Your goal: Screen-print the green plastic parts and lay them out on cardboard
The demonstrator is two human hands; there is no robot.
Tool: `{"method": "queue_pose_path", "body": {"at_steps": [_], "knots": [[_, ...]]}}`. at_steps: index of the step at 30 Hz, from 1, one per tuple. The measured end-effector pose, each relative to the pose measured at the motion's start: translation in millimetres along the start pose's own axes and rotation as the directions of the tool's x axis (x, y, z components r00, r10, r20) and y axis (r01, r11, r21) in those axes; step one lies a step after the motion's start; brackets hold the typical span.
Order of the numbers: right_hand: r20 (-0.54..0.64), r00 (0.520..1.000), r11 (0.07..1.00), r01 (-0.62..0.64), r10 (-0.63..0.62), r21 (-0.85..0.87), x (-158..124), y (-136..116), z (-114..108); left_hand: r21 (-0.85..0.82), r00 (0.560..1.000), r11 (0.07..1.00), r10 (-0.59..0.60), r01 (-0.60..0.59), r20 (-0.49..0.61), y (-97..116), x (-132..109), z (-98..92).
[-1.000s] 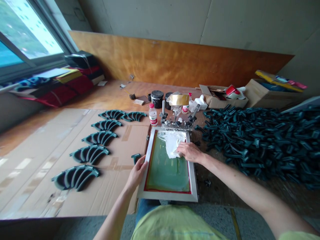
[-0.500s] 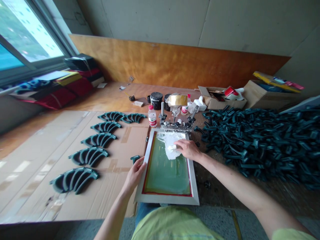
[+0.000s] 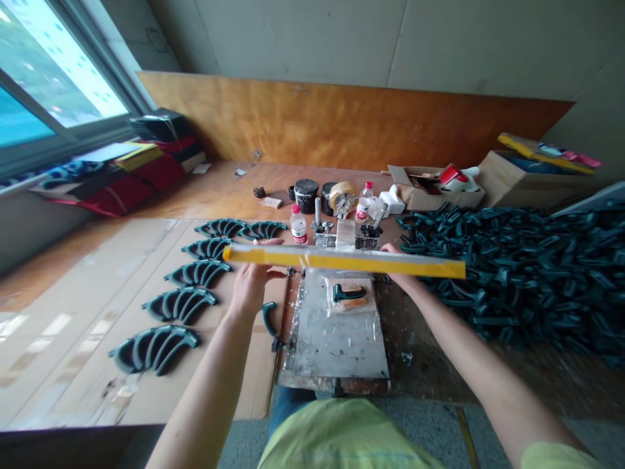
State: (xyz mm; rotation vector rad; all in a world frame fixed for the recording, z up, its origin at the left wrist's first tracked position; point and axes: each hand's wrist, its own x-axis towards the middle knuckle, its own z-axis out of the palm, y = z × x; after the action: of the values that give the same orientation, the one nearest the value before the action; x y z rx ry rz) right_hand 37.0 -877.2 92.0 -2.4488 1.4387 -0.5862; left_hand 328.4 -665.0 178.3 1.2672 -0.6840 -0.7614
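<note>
While the frame [image 3: 342, 260] hangs (raised), cartons [image 3: 434, 202] hold clutter [image 3: 455, 181].

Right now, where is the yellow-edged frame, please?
The frame is at the head view's centre, above the metal plate, with the left hand near its left end.

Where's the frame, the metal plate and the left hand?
Frame [image 3: 356, 262]: head view, on its yellow edge.
Metal plate [image 3: 327, 333]: head view, bare lower surface.
Left hand [image 3: 250, 279]: head view, middle of the hand.
</note>
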Motion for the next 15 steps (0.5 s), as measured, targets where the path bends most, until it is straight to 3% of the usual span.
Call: {"method": "queue_pose_path", "body": {"at_steps": [3,6,7,9,10,11,13,14,15], "knots": [[0.179,0.977,0.993,0.113,-0.118,0.042,-38.3,-0.2,30.1,0.005,1.0,1.0,0.03,-0.03,-0.009,11.1,15.2,14.2],[0.265,0.926,0.962,0.272,-0.27,0.029,-62.7,-14.9,47.6,-0.02,0.996,0.999,0.04,-0.042,-0.08,1.2,4.7,21.8],[0.269,0.919,0.955,0.294,-0.289,0.023,-68.4,-22.0,48.8,-0.02,0.994,1.0,0.005,-0.007,-0.105,-8.6,-5.9,24.5],[0.225,0.931,0.957,0.289,-0.287,0.024,-80.8,-40.3,46.3,0.006,0.978,0.98,-0.198,0.199,-0.061,-36.2,-36.2,32.3],[0.188,0.938,0.957,0.289,-0.29,0.033,-88.8,-51.7,44.3,0.036,0.936,0.936,-0.352,0.351,0.008,-52.2,-54.0,37.4],[0.153,0.935,0.948,0.316,-0.319,0.047,-98.1,-63.9,42.6,0.069,0.851,0.859,-0.513,0.508,0.112,-68.1,-72.0,42.6],[0.127,0.873,0.882,0.463,-0.471,0.088,-116.7,-85.7,42.2,0.032,0.71,0.73,-0.674,0.683,0.205,-96.0,-102.8,49.5],[0.138,0.816,0.827,0.55,-0.562,0.116,-123.5,-91.8,43.1,-0.009,0.675,0.689,-0.707,0.724,0.21,-106.8,-113.1,48.9],[0.155,0.767,0.782,0.607,-0.623,0.141,-126.9,-92.4,44.2,-0.05,0.669,0.672,-0.72,0.738,0.184,-115.5,-119.0,44.3]]}}
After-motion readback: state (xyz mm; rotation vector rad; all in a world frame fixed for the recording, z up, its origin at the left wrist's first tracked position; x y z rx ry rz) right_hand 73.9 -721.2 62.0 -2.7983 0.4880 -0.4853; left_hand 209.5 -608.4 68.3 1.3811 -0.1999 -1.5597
